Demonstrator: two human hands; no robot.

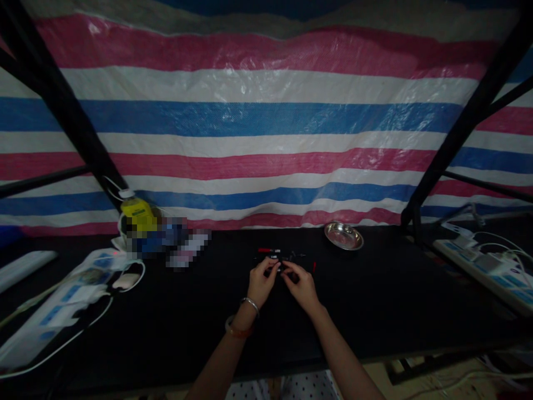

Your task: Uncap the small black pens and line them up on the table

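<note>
Close together over the black table, my left hand (261,282) and my right hand (302,284) pinch with thumbs and index fingers. Between the fingertips is a small shiny piece (279,268), too small and dark to name; both hands appear to be on it. Just beyond my fingers lies a slim red-handled tool (266,250) with a pale end. Some small dark parts (293,256) lie beside it, partly hidden by my hands. A short red stick-like piece (314,267) rests right of my right hand. Bracelets circle my left wrist.
A round metal dish (343,236) stands at the back right. Left are a yellow bottle (140,214), blurred-out items and a power strip (62,303) with cables. Another power strip (487,272) lies far right. Striped sheeting (266,119) hangs behind the black table (395,316).
</note>
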